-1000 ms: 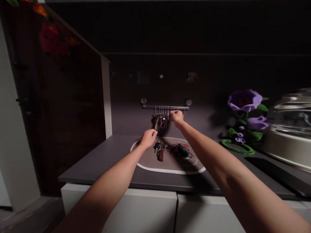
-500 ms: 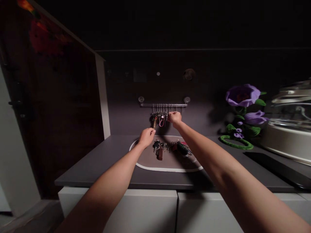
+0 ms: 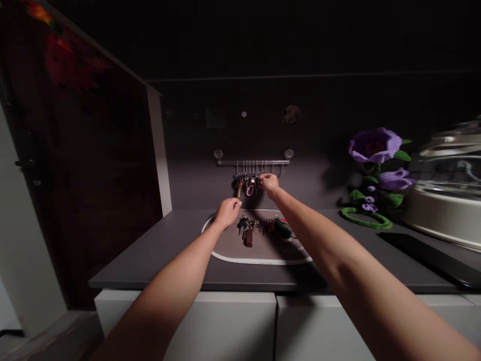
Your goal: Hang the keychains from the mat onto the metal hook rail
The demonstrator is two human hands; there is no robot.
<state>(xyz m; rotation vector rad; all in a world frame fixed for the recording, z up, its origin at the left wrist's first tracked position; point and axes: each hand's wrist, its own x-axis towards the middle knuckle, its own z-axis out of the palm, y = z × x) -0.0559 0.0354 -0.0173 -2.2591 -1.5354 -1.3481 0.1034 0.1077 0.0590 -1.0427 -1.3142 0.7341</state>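
Observation:
A clear rail (image 3: 253,162) with a row of hooks is fixed to the dark wall, and several bunches of keys (image 3: 246,179) hang from it. My left hand (image 3: 227,212) is closed in a pinch on the lower end of a lettered key strap (image 3: 239,190), below the hanging keys. At the right end of the bunches, my right hand (image 3: 269,185) pinches at the keys close under the hooks; its fingers partly hide them. Between the hands hangs a pink loop keychain (image 3: 250,188). Both hands are above the mat.
On the grey counter (image 3: 150,250), a white-edged mat (image 3: 229,258) bears more keys (image 3: 243,223), a brown block-like fob (image 3: 248,238) and a dark pouch-like item (image 3: 282,229). To the right are purple fabric flowers (image 3: 377,145), a black slab (image 3: 428,255) and a cream appliance (image 3: 443,215).
My right hand has shifted slightly left and its fingers have moved at the hanging keys. The left hand stays nearly still on the strap. The view has shifted a little.

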